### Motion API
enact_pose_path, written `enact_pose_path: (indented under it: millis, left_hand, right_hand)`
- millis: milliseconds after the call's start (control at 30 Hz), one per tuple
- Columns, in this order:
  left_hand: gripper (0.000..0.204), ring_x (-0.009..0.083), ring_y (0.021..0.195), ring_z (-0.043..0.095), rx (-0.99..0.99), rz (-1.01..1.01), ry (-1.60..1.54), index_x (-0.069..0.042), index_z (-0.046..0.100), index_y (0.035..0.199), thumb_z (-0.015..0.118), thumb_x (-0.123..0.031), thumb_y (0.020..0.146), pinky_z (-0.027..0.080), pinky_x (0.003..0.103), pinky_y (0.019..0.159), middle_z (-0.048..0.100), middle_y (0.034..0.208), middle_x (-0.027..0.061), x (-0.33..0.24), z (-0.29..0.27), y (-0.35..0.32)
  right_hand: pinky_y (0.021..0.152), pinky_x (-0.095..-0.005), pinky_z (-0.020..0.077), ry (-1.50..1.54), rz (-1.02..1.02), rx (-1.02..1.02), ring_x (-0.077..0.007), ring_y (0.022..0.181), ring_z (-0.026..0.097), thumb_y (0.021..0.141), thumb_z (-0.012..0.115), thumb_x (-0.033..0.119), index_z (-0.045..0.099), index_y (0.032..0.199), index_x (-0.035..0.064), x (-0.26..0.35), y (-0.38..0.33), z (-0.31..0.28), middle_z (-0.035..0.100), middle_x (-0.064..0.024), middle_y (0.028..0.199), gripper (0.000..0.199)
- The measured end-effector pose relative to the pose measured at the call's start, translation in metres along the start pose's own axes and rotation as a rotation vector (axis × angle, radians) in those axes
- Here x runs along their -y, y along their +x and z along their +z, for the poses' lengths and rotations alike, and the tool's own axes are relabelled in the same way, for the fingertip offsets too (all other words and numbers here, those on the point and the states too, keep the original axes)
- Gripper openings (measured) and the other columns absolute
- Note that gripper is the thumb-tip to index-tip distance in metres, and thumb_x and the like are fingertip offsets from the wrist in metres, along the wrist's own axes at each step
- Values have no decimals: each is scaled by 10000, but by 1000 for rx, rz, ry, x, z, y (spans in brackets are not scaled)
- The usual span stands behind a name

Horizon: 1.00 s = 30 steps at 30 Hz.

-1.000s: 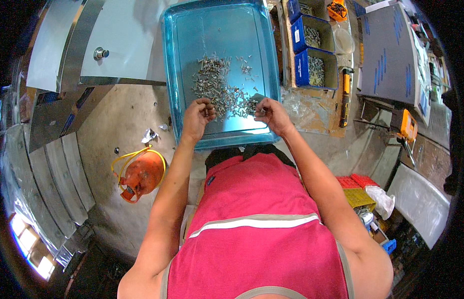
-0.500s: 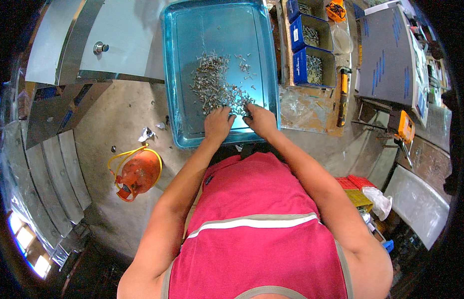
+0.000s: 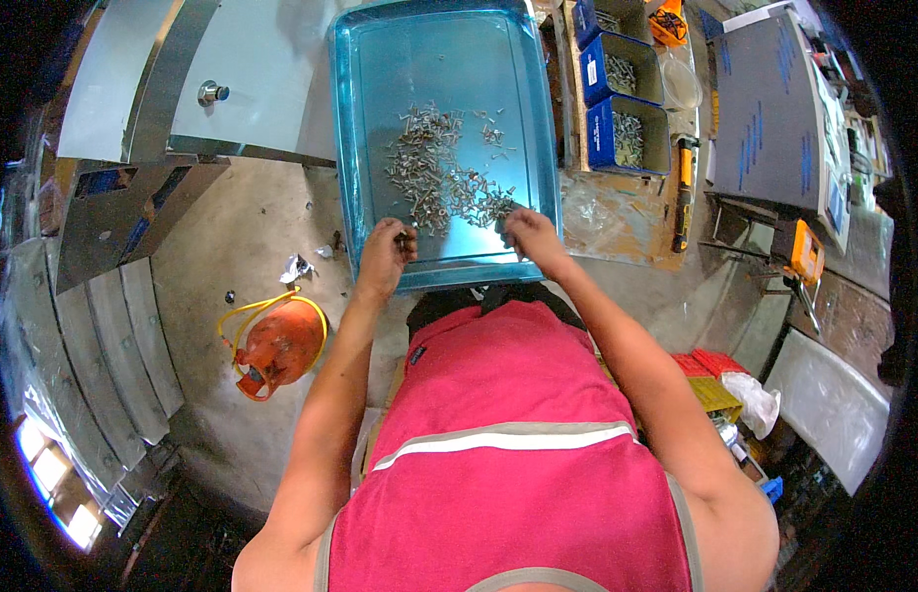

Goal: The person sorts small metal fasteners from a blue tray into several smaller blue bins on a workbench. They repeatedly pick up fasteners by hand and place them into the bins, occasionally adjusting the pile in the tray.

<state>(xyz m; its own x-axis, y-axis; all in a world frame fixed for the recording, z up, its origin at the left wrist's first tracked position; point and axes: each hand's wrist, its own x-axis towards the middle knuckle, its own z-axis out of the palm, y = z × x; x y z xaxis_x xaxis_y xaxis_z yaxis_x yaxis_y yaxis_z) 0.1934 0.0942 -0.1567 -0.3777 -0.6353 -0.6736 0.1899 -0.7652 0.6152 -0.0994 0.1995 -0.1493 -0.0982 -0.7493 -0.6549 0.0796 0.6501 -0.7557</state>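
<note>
A shallow blue tray (image 3: pixel 449 59) lies in front of me, with a loose pile of small silver fasteners (image 3: pixel 424 168), screws or rivets by their look, spread across its middle and near part. At the tray's near left rim my left hand (image 3: pixel 385 259) is curled, thumb and fingers together; what it holds, if anything, is too small to tell. My right hand (image 3: pixel 533 239) is inside the near right corner, fingertips pinched beside the pile's right end. Its contents are hidden too.
Blue bins (image 3: pixel 627 135) of small fasteners stand on a bench at the right, near a yellow-and-black tool (image 3: pixel 685 192). An orange gas cylinder (image 3: pixel 281 340) with a yellow hose sits on the floor at left. A metal panel with a knob (image 3: pixel 212 94) borders the tray's left.
My hands have moved apart: the left drew back leftward from the pile to the tray's rim, the right shifted slightly right. The pile's near edge looks a little altered.
</note>
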Motion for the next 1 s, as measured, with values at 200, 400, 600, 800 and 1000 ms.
enact_pose_path:
  millis: [200,400,600,800,1000]
  left_hand:
    - [154,217,725,634,-40,79,630,-77,619,1012,607,-218,950,534,370,682,661,868,98,-11,-6,-10]
    - [244,392,919,693,-79,491,1534,-73,658,1095,668,-253,932,534,510,758,707,983,183,9,26,0]
    - [199,420,891,672,-69,614,1554,-51,632,1009,652,-222,910,527,528,773,700,956,189,21,18,10]
    - [202,235,747,635,265,-9,537,-69,622,1030,530,-214,925,545,403,666,675,929,110,9,-13,20]
    - [230,151,719,602,388,-14,326,-58,651,996,465,-182,945,538,319,639,668,952,81,-6,-28,14]
  right_hand:
    - [644,-336,563,159,-78,-63,-181,726,670,955,586,209,659,1000,29,-15,-4,-2,694,-80,809,199]
    - [713,-457,548,-624,-160,-307,-340,802,715,848,755,318,696,1042,91,-15,0,31,728,-153,855,304]
    - [741,-525,546,-923,-151,-372,-407,864,705,911,689,380,641,1112,125,-6,4,55,738,-169,943,328]
    - [704,-551,535,-917,-224,-426,-406,785,705,952,617,330,599,1073,81,-18,11,54,704,-212,862,278]
    - [587,-336,477,623,0,-182,-192,660,586,997,506,283,601,991,77,-14,-24,17,658,-64,834,227]
